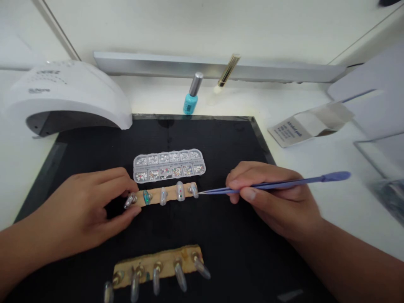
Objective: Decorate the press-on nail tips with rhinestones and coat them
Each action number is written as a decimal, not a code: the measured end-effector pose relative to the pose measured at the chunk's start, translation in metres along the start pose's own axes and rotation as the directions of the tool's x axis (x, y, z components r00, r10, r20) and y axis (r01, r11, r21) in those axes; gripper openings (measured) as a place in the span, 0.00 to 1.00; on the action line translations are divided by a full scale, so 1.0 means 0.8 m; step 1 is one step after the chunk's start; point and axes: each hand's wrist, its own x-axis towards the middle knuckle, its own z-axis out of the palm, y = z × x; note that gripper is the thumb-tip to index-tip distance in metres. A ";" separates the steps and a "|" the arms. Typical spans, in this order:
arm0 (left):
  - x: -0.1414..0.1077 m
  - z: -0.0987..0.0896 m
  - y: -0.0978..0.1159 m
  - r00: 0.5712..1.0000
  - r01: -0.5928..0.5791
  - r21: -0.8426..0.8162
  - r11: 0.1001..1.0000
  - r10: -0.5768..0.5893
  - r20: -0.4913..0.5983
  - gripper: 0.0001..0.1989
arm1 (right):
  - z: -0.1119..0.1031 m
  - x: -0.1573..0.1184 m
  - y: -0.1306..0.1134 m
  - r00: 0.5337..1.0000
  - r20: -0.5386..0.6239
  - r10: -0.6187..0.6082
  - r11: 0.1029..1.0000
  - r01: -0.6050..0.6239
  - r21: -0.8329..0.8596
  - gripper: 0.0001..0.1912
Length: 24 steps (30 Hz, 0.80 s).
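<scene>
My left hand (91,206) pinches the left end of a wooden strip (171,193) between thumb and fingers. Several press-on nails stand along this strip, among them a teal one (147,197) and a clear one with small coloured dots (180,191). In my right hand (274,198) is a pair of purple tweezers (284,184), held level. Its fine tips meet or nearly meet the edge of the rightmost nail (195,191); whether they grip a stone is too small to tell. Just behind the strip lies a clear rhinestone case (169,165) with many small compartments.
A second wooden strip (170,261) with several clear nails lies nearer me on the black mat (233,256). Behind are a white nail lamp (75,92), a turquoise polish bottle (190,101) and a gold-capped bottle (228,71). An alcohol pad box (293,130) stands at right.
</scene>
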 end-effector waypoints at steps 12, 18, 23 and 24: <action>-0.001 0.001 0.000 1.000 0.007 -0.017 1.000 -0.007 0.006 0.08 | 0.000 0.000 0.001 1.000 0.002 0.011 1.000 -0.011 -0.021 0.08; 0.000 0.001 0.000 1.000 0.006 -0.005 1.000 -0.006 -0.005 0.08 | 0.000 -0.001 0.000 1.000 -0.011 0.007 1.000 -0.007 -0.007 0.06; 0.000 0.001 -0.001 1.000 -0.002 -0.003 1.000 0.002 0.001 0.08 | 0.000 0.000 0.000 1.000 -0.015 0.007 1.000 -0.007 -0.015 0.06; -0.001 0.001 -0.001 1.000 0.000 -0.006 1.000 0.000 -0.003 0.08 | 0.000 0.000 0.000 1.000 -0.011 0.006 1.000 -0.006 -0.016 0.07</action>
